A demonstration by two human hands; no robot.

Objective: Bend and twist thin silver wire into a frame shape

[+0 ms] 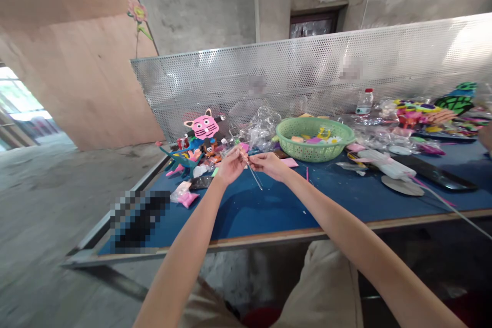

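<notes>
Above the blue tabletop [246, 215] my two hands meet, fingertips almost touching. My left hand [230, 168] pinches thin pale wires [257, 179], whose free ends slant down toward me. A small pinkish-orange lump [243, 152] shows at its fingertips; whether it is clay I cannot make out. My right hand [271, 165] is closed in a pinch on the same wires, just right of the lump. Behind the hands a bit of green and a thin stalk stick up, partly hidden by the fingers.
A green plastic basket [315, 156] holds colourful pieces. Left of it stand a pink cat-face figure [205, 127] and several small clay figures. A white glue gun [386, 164], a black phone-like slab [438, 174] and a capped bottle [365, 102] lie rightward. A perforated metal screen [230, 72] backs the table.
</notes>
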